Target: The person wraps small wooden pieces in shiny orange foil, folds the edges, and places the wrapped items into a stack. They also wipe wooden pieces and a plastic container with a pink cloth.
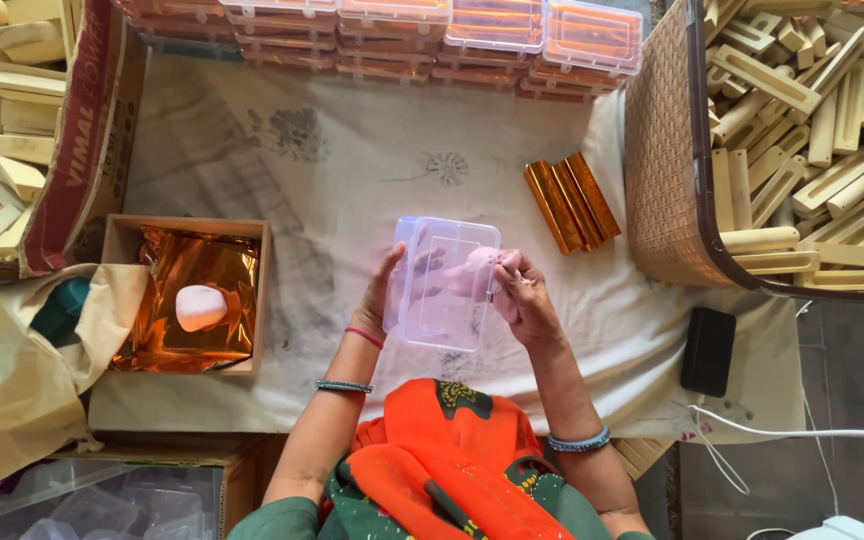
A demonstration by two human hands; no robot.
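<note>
I hold a clear plastic box (439, 283) upright in front of me over a white cloth (352, 170). My left hand (379, 295) grips its left edge. My right hand (520, 293) is at its right side, pressing a pink cloth (479, 270) against the box's inside. Three gold-wrapped bars (571, 201) lie on the white cloth just beyond the box to the right.
A small cardboard box (257, 300) at left holds gold foil sheets (192, 270) with a pink lump (200, 306) on top. Stacked clear boxes with orange contents (432, 30) line the far edge. Baskets of wooden pieces (812, 130) sit at right and left. A black case (708, 350) lies near right.
</note>
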